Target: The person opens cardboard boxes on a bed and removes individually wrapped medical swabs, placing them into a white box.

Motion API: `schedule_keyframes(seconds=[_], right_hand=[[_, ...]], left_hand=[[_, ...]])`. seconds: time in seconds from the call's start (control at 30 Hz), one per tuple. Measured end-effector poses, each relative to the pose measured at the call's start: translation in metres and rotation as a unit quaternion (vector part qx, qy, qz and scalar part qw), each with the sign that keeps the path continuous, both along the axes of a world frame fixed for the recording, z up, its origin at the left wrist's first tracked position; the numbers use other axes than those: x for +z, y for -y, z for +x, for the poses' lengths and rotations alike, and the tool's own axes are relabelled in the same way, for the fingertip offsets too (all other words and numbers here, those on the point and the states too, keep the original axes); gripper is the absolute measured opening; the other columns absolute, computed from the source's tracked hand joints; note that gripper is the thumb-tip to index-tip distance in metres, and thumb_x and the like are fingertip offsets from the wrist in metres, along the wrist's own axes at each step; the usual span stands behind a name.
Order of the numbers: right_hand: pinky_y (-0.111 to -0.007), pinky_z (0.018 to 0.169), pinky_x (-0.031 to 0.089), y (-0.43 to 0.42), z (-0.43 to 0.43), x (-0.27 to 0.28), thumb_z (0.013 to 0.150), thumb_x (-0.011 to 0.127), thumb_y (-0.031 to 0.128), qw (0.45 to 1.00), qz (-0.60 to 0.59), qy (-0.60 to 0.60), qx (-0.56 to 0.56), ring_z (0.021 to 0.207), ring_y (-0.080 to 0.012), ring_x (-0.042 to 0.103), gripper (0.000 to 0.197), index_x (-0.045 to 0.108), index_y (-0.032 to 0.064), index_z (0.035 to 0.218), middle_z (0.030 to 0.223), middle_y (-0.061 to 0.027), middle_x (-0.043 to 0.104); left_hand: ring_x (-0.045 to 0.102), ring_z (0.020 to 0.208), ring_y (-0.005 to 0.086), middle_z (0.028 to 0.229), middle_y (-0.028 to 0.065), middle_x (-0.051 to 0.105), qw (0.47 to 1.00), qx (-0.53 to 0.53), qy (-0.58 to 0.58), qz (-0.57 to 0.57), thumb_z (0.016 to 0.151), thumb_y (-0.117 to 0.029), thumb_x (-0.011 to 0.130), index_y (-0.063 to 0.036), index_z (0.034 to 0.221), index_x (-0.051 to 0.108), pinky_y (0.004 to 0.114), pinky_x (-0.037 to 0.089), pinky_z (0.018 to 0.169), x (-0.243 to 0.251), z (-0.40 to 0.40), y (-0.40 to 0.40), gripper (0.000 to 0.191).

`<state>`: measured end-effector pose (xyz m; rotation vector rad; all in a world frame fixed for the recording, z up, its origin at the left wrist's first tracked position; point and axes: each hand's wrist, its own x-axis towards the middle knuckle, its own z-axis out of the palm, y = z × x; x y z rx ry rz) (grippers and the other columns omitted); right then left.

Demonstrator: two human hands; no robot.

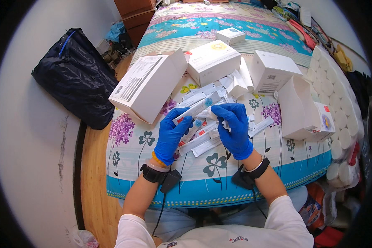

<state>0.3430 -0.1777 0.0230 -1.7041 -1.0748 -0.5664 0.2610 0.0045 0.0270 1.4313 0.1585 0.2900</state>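
My left hand (pixel 174 133), in a blue glove, grips the lower end of a long white packet (pixel 198 107) with a red mark and a blue flower print. Beside the packet's right side is my right hand (pixel 234 130), also gloved in blue, its fingers curled around a small piece of crumpled white material (pixel 226 125). Beneath both hands a loose pile of slim white sealed packets (pixel 201 143) lies on the flowered bedspread (pixel 215 169). One more slim packet (pixel 261 127) rests right of my right hand. Crumpled white paper (pixel 235 85) sits behind the pile.
An opened white carton (pixel 148 88) lies tilted at the left. Behind the pile are a white box with a yellow flower (pixel 215 62), a smaller box (pixel 231 36) and another white box (pixel 274 73). At the right stand an opened carton (pixel 296 111) and wrapped paper rolls (pixel 334 93).
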Motion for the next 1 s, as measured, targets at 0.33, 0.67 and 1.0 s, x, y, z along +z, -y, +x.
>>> schedule_keyframes(seconds=[0.33,0.67,1.0], right_hand=[[-0.031,0.073,0.046,-0.007,0.006,0.003,0.079,0.062,-0.001,0.992,0.061,-0.088,-0.065,0.083,-0.0236,0.054,0.037,0.061,0.0065,0.115,0.093,-0.011,0.055],[-0.028,0.055,0.042,-0.001,0.004,-0.002,0.072,0.077,0.011,0.995,0.002,-0.017,-0.098,0.068,-0.0167,0.05,0.031,0.071,0.0122,0.102,0.074,-0.0037,0.052],[-0.027,0.053,0.046,-0.003,0.0,0.002,0.073,0.076,0.032,0.981,-0.121,0.15,-0.019,0.066,-0.0155,0.054,0.042,0.067,0.0157,0.111,0.077,-0.0025,0.056]], left_hand=[[0.061,0.085,0.0114,0.098,0.0056,0.065,0.999,0.026,0.03,0.006,0.088,-0.014,0.065,-0.007,0.11,0.062,0.023,0.052,0.072,-0.003,0.001,-0.005,0.023],[0.06,0.086,0.0122,0.097,0.0075,0.062,0.99,-0.002,0.108,-0.092,0.089,-0.016,0.063,-0.0059,0.129,0.05,0.021,0.051,0.071,0.004,0.001,-0.002,0.043],[0.06,0.092,0.0148,0.108,0.0094,0.062,0.966,0.077,0.085,-0.232,0.092,-0.035,0.058,-0.0047,0.122,0.054,0.026,0.051,0.078,-0.006,0.004,-0.008,0.043]])
